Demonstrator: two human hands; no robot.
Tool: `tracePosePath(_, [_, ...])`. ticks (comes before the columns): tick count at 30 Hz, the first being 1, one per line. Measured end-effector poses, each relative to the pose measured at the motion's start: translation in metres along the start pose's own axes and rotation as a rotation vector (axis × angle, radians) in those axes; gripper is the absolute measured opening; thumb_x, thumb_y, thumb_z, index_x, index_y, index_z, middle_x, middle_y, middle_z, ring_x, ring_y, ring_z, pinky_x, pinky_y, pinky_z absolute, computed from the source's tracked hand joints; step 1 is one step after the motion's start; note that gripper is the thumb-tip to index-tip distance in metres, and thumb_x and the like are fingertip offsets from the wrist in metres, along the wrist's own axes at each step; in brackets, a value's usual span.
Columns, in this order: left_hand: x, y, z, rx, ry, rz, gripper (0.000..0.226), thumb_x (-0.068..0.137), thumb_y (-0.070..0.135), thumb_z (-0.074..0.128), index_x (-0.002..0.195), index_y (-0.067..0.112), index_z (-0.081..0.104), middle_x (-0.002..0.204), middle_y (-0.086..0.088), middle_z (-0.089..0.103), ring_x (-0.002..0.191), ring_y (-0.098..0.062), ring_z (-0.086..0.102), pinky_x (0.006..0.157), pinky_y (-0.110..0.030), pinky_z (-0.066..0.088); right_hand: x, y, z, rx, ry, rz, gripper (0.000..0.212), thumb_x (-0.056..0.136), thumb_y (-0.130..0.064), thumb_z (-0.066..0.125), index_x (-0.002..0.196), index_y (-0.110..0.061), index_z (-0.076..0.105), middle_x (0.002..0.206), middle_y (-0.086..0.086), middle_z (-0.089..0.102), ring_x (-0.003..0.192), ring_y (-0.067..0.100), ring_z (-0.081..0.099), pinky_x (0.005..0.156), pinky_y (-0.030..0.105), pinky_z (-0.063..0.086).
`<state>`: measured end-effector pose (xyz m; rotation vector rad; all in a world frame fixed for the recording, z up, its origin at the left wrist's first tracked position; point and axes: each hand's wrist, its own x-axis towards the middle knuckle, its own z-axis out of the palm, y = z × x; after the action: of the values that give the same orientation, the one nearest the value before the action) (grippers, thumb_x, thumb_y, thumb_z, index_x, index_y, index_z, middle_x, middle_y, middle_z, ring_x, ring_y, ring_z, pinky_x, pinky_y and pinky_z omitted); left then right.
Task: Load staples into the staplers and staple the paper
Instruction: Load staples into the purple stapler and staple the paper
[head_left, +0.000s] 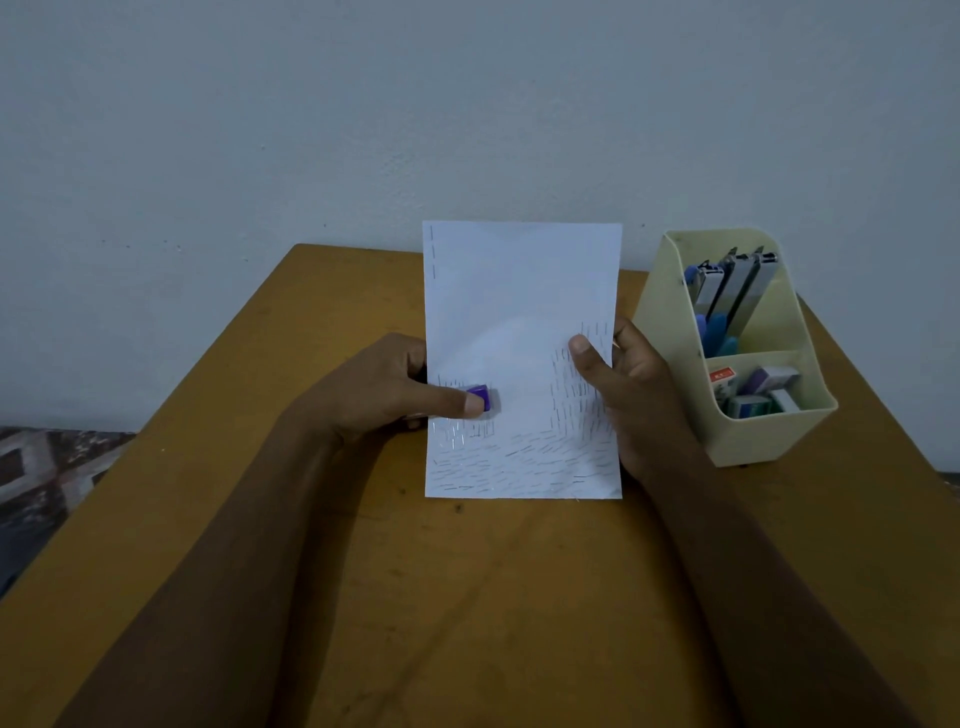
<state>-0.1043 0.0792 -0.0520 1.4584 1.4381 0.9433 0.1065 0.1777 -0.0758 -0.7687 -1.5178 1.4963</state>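
Note:
A white sheet of paper (519, 312) stands upright over the wooden table, its lower half covered with many staples and three more near its top left corner. My left hand (384, 387) grips a small purple stapler (480, 397) clamped on the paper's left edge, thumb on its top; most of the stapler is hidden behind the sheet. My right hand (618, 384) pinches the paper's right edge, thumb in front and fingers behind.
A cream desk organiser (769, 436) stands on the table's right side, with several staplers (727, 291) upright in its back part and small staple boxes (758, 389) in its front part. The table (467, 597) meets a pale wall. A patterned cloth (47, 467) lies at left.

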Motion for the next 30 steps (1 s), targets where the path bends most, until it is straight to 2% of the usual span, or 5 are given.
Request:
tracePosePath(4, [-0.0004,0.0014,-0.0010,0.018,-0.023,0.007,0.010,0.072,0.027,0.080,0.071,0.024,0.071,0.070,0.006,0.070,0.053,-0.006,0.053,0.049,-0.017,0.039,-0.0004,-0.0010,0.0001,0.010,0.001,-0.013,0.016,0.094,-0.018,0.054,0.109,-0.024,0.057,0.108,-0.008,0.069,0.099,0.010,0.067,0.078,0.024,0.054])
tracePosePath(9, [0.0007,-0.0010,-0.0038,0.083,-0.022,0.004,0.050,0.061,0.049,0.074,0.091,0.008,0.069,0.091,-0.006,0.073,0.062,-0.018,0.055,0.051,-0.021,0.041,-0.0006,-0.0012,-0.0002,0.000,0.003,-0.022,0.017,0.094,-0.019,0.054,0.110,-0.024,0.057,0.111,-0.007,0.068,0.101,0.010,0.066,0.082,0.026,0.055])
tracePosePath(18, [0.0017,-0.0014,0.0001,0.075,0.008,-0.013,0.029,0.074,0.032,0.076,0.088,0.008,0.067,0.078,0.007,0.072,0.057,-0.006,0.057,0.051,-0.018,0.041,-0.0009,-0.0015,0.0000,-0.004,-0.002,-0.024,0.017,0.094,-0.019,0.053,0.110,-0.023,0.056,0.112,-0.005,0.067,0.101,0.011,0.066,0.082,0.026,0.055])
tracePosePath(23, [0.0014,-0.0027,0.0021,0.013,0.017,-0.003,0.016,0.078,0.020,0.076,0.090,0.012,0.068,0.090,0.003,0.075,0.074,-0.011,0.070,0.054,-0.015,0.048,-0.0006,-0.0010,0.0006,-0.024,-0.005,-0.034,0.016,0.094,-0.020,0.053,0.108,-0.026,0.057,0.112,-0.006,0.067,0.102,0.011,0.065,0.084,0.029,0.054])
tracePosePath(30, [0.0027,-0.0063,0.0029,-0.038,0.057,0.022,0.020,0.078,0.015,0.072,0.096,0.007,0.070,0.099,-0.003,0.075,0.090,-0.022,0.072,0.068,-0.027,0.056,-0.0005,-0.0006,0.0021,0.012,-0.014,-0.032,0.018,0.094,-0.017,0.053,0.111,-0.024,0.057,0.113,-0.004,0.067,0.103,0.013,0.065,0.085,0.030,0.055])
